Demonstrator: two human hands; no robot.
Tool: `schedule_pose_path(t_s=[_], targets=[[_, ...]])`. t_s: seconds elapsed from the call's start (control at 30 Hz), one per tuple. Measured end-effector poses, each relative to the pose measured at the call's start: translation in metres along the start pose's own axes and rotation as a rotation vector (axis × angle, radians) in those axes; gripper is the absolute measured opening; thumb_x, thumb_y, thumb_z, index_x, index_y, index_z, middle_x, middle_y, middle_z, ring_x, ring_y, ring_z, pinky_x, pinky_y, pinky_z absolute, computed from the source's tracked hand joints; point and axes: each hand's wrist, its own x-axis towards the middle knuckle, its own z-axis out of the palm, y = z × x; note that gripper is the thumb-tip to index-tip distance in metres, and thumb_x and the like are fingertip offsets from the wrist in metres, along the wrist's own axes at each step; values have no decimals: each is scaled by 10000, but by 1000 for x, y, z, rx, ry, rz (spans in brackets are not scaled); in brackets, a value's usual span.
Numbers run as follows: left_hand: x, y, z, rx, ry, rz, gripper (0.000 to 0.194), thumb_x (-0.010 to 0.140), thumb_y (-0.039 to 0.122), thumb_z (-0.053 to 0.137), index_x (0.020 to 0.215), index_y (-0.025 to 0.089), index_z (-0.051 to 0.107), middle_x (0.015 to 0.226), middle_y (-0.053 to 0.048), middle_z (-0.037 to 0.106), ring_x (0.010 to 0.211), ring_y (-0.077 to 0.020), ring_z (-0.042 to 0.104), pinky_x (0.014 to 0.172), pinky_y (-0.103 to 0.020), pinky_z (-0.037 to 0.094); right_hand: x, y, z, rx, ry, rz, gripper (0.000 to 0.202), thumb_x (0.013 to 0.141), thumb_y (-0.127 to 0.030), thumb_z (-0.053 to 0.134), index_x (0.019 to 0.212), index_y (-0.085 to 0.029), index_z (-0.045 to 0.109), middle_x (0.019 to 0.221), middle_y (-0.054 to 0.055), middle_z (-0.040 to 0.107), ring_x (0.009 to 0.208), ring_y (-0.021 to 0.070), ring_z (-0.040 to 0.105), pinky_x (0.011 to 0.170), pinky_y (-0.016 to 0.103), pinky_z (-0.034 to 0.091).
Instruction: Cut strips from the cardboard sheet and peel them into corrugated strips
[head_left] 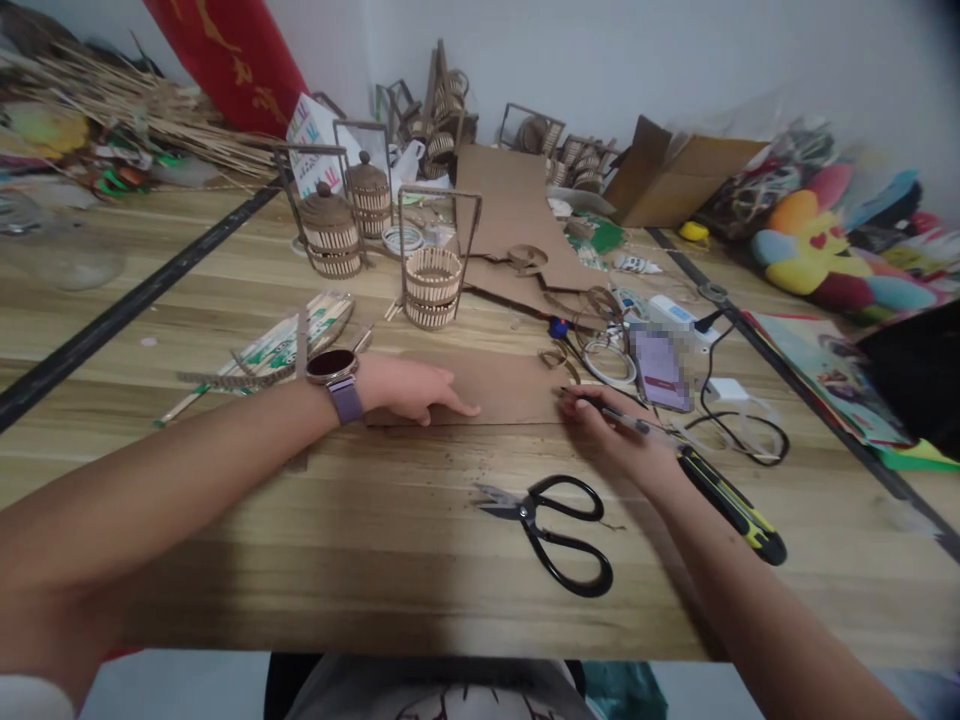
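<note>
Honestly, you've got nothing I can properly read here. There's gold lettering on your red banner (pixel 217 50), but it's too blurry to make out. The phone (pixel 661 372) screen is pixelated, and whatever's printed on that little white bottle (pixel 636 264) is way too small, sorry.

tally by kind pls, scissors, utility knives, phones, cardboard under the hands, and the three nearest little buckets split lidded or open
Cardboard piece: 1
Scissors: 1
Utility knife: 1
Phone: 1
Lidded buckets: 2
Open bucket: 1
Total: 7
</note>
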Motion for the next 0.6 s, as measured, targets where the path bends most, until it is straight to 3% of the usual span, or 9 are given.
schedule_pose_path(t_s=[0.1, 0.2, 0.4, 0.6], targets=[[0, 1, -2, -1, -10, -12, 773, 837, 165, 622, 1473, 479, 314, 1153, -40, 550, 896, -193, 570, 756, -247, 431, 2, -3, 5, -35, 40, 29, 279, 911, -433, 520, 1035, -246, 686, 988, 82, 746, 898, 269, 693, 812, 425, 540], [-1, 3, -4, -3, -20, -25, 832, 787, 138, 647, 1468, 484, 317, 1183, -41, 557, 949, -219, 568, 782, -267, 436, 5, -2, 10, -117, 74, -37, 282, 911, -402, 505, 1053, -244, 692, 1023, 93, 742, 942, 286, 686, 825, 432, 532], [1, -1, 1, -64, 31, 3, 853, 741, 95, 656, 1451, 470, 369, 1180, -65, 587, 1025, -279, 560, 842, -327, 434, 9, 2, 15, -118, -111, -272, 249, 909, -367, 537, 1051, -247, 703, 1069, 107, 721, 1021, 289, 644, 918, 452, 488], [3, -3, 3, -42, 45, -5, 835, 726, 123, 672, 1428, 487, 404, 1174, -29, 602, 997, -237, 569, 825, -282, 433, 8, 10, 18, -114, -116, -286, 236, 899, -392, 577, 1031, -253, 715, 1086, 117, 709, 1044, 291, 630, 924, 453, 481]])
